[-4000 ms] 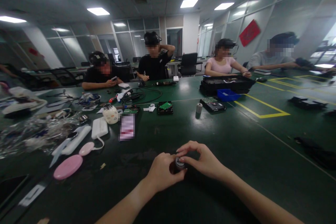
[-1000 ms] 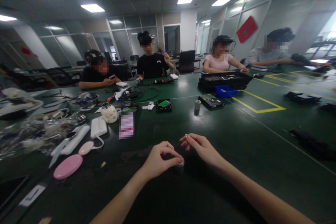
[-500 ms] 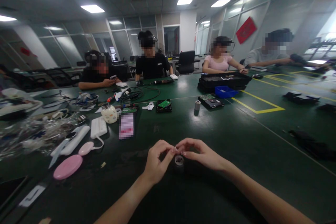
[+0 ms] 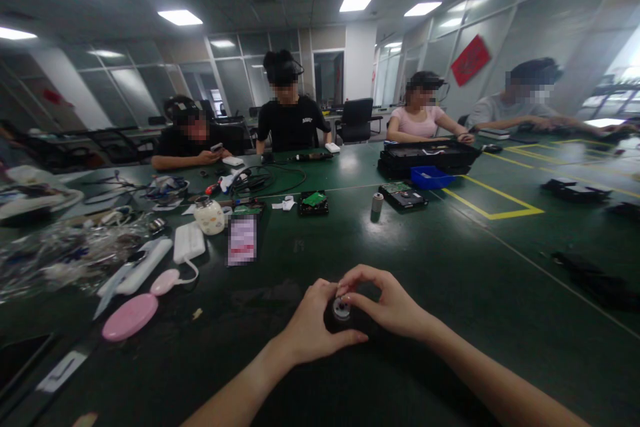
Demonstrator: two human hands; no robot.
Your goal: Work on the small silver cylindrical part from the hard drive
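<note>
A small metal cylinder point(image 4: 341, 309) with holes in its top face stands upright on the dark green table point(image 4: 430, 267). My left hand point(image 4: 317, 323) is open around its left side, thumb stretched out in front of it and fingers behind. Above the cylinder's top, the thumb and index finger of my right hand point(image 4: 383, 300) are pinched together. Whatever lies between those fingertips is too small to make out. Farther back stands a similar silvery cylinder point(image 4: 377, 202).
Hard drives point(image 4: 403, 195), a green-topped part point(image 4: 314, 201) and a blue bin point(image 4: 431, 177) lie farther back. On the left are a cup point(image 4: 209, 215), a white power bank point(image 4: 189, 243), a pink disc point(image 4: 130, 317) and plastic bags point(image 4: 75, 247). People sit across the table.
My left hand has left the pinch at the right fingertips and opened around the cylinder, its thumb now in front. My right fingertips have come slightly lower over the top.
</note>
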